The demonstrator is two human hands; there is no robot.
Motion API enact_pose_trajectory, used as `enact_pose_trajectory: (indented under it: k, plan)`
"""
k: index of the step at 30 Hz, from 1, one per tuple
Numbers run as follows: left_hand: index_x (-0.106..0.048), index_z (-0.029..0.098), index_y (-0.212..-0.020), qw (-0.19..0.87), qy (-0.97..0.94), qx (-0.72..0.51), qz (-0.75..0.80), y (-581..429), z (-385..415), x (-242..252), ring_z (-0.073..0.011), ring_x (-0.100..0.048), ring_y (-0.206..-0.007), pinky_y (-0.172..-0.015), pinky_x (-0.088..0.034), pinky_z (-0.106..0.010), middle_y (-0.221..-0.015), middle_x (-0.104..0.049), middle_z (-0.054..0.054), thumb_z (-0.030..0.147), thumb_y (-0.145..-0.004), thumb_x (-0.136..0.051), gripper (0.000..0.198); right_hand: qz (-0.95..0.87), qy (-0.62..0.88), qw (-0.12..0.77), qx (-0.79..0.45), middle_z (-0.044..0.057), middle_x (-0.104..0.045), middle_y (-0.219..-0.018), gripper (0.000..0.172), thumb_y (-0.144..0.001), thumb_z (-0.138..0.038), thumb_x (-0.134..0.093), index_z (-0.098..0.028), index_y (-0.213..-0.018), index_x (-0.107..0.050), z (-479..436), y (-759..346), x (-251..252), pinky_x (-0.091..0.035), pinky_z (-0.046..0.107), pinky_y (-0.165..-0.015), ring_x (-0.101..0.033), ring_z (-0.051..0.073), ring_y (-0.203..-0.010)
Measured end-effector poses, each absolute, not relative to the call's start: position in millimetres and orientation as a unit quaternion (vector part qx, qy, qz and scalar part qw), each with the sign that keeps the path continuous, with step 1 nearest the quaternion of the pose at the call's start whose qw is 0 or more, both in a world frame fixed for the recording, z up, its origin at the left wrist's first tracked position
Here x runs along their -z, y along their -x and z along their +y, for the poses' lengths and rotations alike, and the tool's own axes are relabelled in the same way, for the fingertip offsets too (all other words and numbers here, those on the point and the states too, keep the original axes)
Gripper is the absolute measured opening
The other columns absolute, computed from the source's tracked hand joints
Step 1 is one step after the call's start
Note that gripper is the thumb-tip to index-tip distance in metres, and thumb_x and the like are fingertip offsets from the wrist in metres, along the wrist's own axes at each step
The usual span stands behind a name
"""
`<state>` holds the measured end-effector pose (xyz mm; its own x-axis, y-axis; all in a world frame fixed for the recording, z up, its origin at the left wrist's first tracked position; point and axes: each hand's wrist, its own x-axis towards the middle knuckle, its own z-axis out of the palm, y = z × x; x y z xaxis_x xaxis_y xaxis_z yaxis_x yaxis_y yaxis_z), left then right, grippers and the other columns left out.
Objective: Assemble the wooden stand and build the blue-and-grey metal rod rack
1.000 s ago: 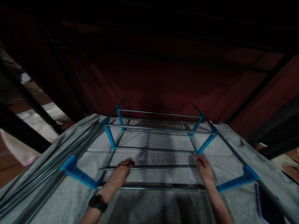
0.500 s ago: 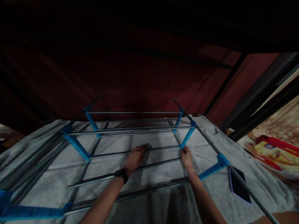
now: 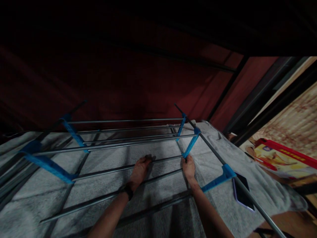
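A rack of grey metal rods joined by blue plastic brackets lies on a grey fleecy blanket [image 3: 163, 180]. My left hand [image 3: 140, 169], with a dark band at the wrist, is closed over a crosswise metal rod [image 3: 106, 171]. My right hand [image 3: 189, 168] closes around the lower end of a blue bracket [image 3: 191, 145], where that rod meets it; its fingertips are partly hidden. Nearer to me, another rod [image 3: 81, 206] passes beneath my left wrist, its left end sticking out past a lengthwise pole. A lower blue bracket [image 3: 218, 181] sits right of my right forearm.
Several loose grey rods [image 3: 18, 181] lie at the left. A phone [image 3: 244, 191] rests on the blanket under the rack's right pole [image 3: 257, 205]. A red and yellow box [image 3: 284, 160] stands at the far right, beside dark bars. Dark red cloth [image 3: 138, 89] hangs behind.
The view has turned a little to the right, so the rack and phone appear further left. Both hands keep their places on the rack.
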<state>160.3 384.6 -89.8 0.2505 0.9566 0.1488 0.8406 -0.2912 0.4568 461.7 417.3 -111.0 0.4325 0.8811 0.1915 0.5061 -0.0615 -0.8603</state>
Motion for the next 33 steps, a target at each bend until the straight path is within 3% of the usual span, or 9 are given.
enact_pose_trajectory:
  k: [5, 10, 26, 33]
  plan:
    - [-0.071, 0.019, -0.121, 0.124, -0.776, -0.201, 0.585, -160.0, 383.7, 94.2, -0.0252, -0.062, -0.118, -0.107, -0.051, -0.042, -0.124, -0.069, -0.012, 0.008, -0.09, -0.047, 0.041, -0.569, 0.748, 0.333, -0.075, 0.014, -0.068, -0.11, 0.025, -0.089, -0.02, -0.049, -0.016, -0.11, -0.062, 420.3, -461.9, 116.9, -0.041, 0.034, -0.098, -0.06, 0.025, -0.109]
    - [-0.072, 0.019, -0.12, 0.135, -0.771, -0.209, 0.587, -160.1, 381.5, 87.5, -0.0268, -0.064, -0.115, -0.104, -0.052, -0.043, -0.122, -0.069, -0.014, 0.009, -0.091, -0.047, 0.039, -0.584, 0.761, 0.281, -0.023, 0.017, -0.068, -0.11, 0.029, -0.092, -0.024, -0.049, -0.013, -0.114, -0.062, 420.6, -461.2, 120.5, -0.042, 0.034, -0.095, -0.061, 0.027, -0.107]
    - [-0.071, 0.02, -0.123, 0.141, -0.795, -0.179, 0.562, -157.3, 387.0, 90.2, -0.0232, -0.066, -0.113, -0.105, -0.051, -0.04, -0.121, -0.072, -0.011, 0.009, -0.092, -0.046, 0.042, -0.599, 0.726, 0.335, -0.043, 0.016, -0.069, -0.103, 0.033, -0.091, -0.033, -0.043, -0.013, -0.107, -0.064, 423.6, -468.9, 129.9, -0.044, 0.037, -0.093, -0.06, 0.027, -0.098]
    - [-0.067, 0.022, -0.13, 0.154, -0.816, -0.168, 0.531, -152.7, 387.5, 89.1, -0.0213, -0.061, -0.125, -0.111, -0.046, -0.041, -0.136, -0.066, -0.008, 0.006, -0.093, -0.039, 0.049, -0.601, 0.716, 0.354, -0.032, 0.017, -0.069, -0.098, 0.032, -0.091, -0.034, -0.041, -0.013, -0.101, -0.064, 425.0, -470.2, 133.8, -0.045, 0.037, -0.09, -0.06, 0.027, -0.092]
